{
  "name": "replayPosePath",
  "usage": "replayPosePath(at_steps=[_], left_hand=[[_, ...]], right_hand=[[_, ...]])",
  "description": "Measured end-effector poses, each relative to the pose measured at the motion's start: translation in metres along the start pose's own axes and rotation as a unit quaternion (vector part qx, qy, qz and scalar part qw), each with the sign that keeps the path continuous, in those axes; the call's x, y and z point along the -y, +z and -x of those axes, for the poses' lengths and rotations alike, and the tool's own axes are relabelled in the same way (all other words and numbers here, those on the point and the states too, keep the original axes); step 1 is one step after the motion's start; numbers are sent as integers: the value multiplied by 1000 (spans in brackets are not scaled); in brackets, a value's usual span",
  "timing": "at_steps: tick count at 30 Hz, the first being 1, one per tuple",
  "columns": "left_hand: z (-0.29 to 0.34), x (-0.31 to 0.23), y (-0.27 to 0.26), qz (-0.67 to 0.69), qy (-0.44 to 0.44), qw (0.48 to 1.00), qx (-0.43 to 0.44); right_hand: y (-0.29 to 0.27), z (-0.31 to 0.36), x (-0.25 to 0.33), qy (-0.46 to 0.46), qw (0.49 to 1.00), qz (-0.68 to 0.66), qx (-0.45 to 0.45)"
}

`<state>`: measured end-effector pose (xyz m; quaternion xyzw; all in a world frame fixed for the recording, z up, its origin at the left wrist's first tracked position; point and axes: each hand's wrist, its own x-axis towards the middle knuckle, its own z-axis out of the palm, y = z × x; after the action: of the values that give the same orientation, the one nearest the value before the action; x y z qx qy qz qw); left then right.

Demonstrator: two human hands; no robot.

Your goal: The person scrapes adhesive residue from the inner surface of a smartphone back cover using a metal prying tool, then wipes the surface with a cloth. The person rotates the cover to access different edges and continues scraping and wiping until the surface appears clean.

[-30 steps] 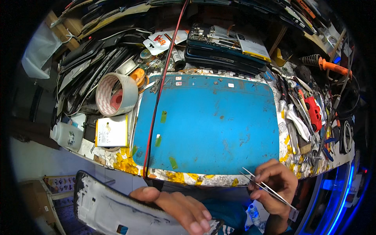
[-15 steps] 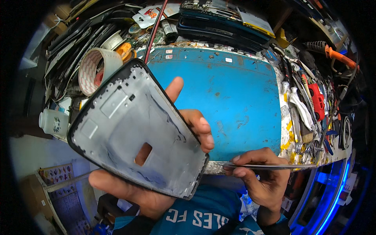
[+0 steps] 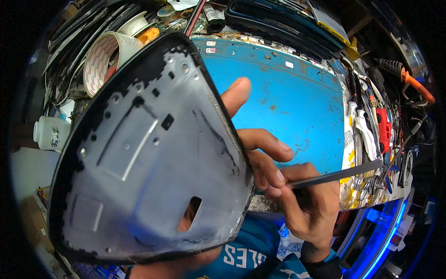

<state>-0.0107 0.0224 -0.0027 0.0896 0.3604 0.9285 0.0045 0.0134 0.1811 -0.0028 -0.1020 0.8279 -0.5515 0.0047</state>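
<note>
My left hand (image 3: 262, 144) grips a phone's back housing (image 3: 153, 153), a dark-rimmed shell with a bare grey metal inside and a rectangular cut-out. Its fingers reach round the right edge, and the thumb side lies under the lower edge. The housing is tilted, close to the camera, and hides the palm. In my right hand (image 3: 311, 204) is a slim flat grey metal tool (image 3: 339, 176), pinched near its left end, with the other end pointing right. That pinched end is partly hidden by the fingers, just right of the housing.
Beyond the hands lies a blue work mat (image 3: 288, 102). A tape roll (image 3: 100, 63), a white bottle (image 3: 51, 132) and stacked dark panels (image 3: 69, 42) line the left. Hand tools and a red tool (image 3: 383, 130) crowd the right edge. Dark cases (image 3: 278, 23) stand at the back.
The housing has come closer to the camera and tilted, filling more of the left side. My right hand's tool has turned to show its flat face, its far end raised. My hands are closer together.
</note>
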Motion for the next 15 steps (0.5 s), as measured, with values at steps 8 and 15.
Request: replayPosePath(at_steps=[8,15], left_hand=[[-2,18,-14,51,105,988,98],[-12,2,-13,44,-29,996,68]], right_hand=[[-5,-2,1,-25,999,1,43],[2,-2,1,-32,999,22,-6]])
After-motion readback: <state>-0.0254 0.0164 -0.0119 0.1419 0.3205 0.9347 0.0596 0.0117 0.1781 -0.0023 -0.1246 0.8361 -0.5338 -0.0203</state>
